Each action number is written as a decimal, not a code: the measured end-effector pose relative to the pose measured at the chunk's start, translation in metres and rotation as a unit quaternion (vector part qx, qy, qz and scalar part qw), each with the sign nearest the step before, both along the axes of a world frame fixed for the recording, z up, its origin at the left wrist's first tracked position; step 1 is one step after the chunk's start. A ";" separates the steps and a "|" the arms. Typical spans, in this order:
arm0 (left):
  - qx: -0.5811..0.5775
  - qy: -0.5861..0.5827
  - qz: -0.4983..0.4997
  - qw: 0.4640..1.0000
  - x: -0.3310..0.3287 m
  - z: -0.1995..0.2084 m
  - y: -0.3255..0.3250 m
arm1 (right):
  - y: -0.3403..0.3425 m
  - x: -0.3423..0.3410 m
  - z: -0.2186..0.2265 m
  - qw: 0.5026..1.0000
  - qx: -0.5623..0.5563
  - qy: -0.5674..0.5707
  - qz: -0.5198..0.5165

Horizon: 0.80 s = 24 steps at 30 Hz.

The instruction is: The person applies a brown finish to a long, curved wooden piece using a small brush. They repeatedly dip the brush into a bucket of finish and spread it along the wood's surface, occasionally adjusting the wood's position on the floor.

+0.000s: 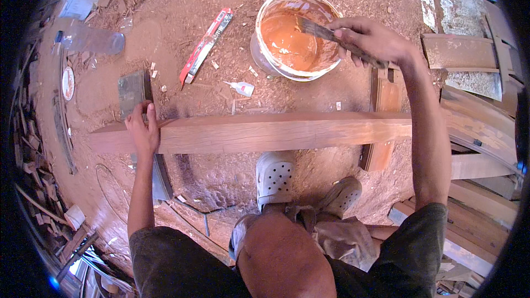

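Note:
My right hand (375, 40) is closed round the dark handle of a paintbrush (326, 34). The brush's bristle end hangs over a white bucket (264, 59) holding orange-brown paint (284, 41); whether the tip touches the paint I cannot tell. In front of me a long squared wooden beam (265, 133) lies crosswise, propped on a dark block (161, 179) at the left and a brown wooden piece (381, 154) at the right. Resting on the beam's left part is my left hand (144, 127), its fingers curled over the far edge.
Beyond the beam lie a small white glue bottle (242, 88), a long red and white packet (207, 47) and a clear plastic bottle (93, 41). Planks (480, 121) are stacked at the right, wood scraps (36, 182) at the left. My clog-shod feet (275, 179) are just behind the beam.

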<state>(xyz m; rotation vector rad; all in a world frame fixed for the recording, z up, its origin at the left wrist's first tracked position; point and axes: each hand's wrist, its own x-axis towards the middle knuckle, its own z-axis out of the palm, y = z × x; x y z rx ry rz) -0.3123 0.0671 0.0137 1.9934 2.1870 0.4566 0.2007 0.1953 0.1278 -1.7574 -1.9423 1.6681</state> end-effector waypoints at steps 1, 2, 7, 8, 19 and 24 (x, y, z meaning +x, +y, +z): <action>0.001 -0.001 -0.001 1.000 0.000 0.000 0.000 | -0.009 0.003 -0.001 0.998 -0.016 0.035 -0.040; 0.001 -0.001 0.000 1.000 -0.001 0.001 0.000 | -0.022 0.003 -0.001 0.994 -0.033 0.071 -0.079; -0.042 0.008 0.027 0.999 0.008 0.009 0.001 | -0.059 0.002 -0.010 0.980 -0.029 0.121 -0.159; -0.059 0.008 0.029 0.998 0.009 0.011 0.003 | -0.059 0.001 -0.011 0.989 -0.004 0.082 -0.120; -0.047 0.034 0.032 0.998 0.012 0.007 0.006 | -0.001 -0.112 -0.068 0.848 0.243 -0.348 0.318; 0.010 0.022 0.018 1.000 -0.002 -0.001 -0.001 | 0.007 -0.115 -0.051 0.860 0.156 -0.333 0.353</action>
